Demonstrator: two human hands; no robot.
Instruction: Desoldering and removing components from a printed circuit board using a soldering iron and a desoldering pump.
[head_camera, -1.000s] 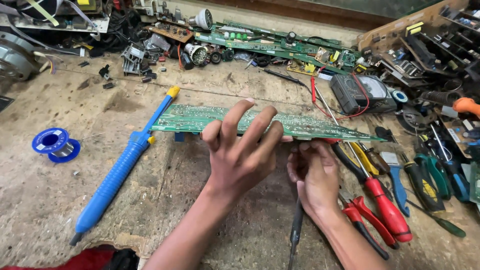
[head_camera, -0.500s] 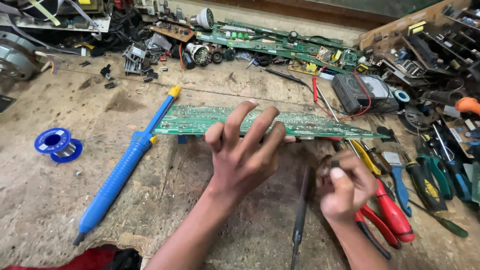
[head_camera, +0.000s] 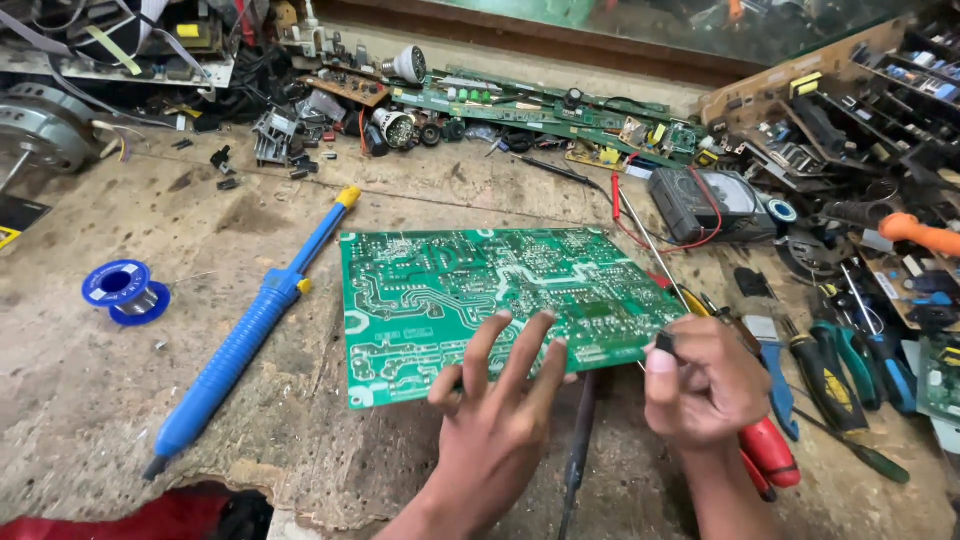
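Where it stood edge-on before, board (head_camera: 480, 300) now lies tilted, solder side up, long axis L-R; left hand (head_camera: 495, 430) fingers spread on it, right hand (head_camera: 705, 385) pinching small dark part (head_camera: 664, 343).

The glossy green circuit board (head_camera: 490, 300) lies on a rough, worn wooden bench (head_camera: 80, 400) beside a smooth blue plastic desoldering pump (head_camera: 240, 345).

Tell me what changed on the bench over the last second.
The green circuit board, seen nearly edge-on before, now shows its whole soldered face toward the camera. The left hand still has its spread fingers on the near edge. The right hand came away from the board's underside and now pinches a small dark part. The blue desoldering pump, the solder spool and the pliers stayed put.
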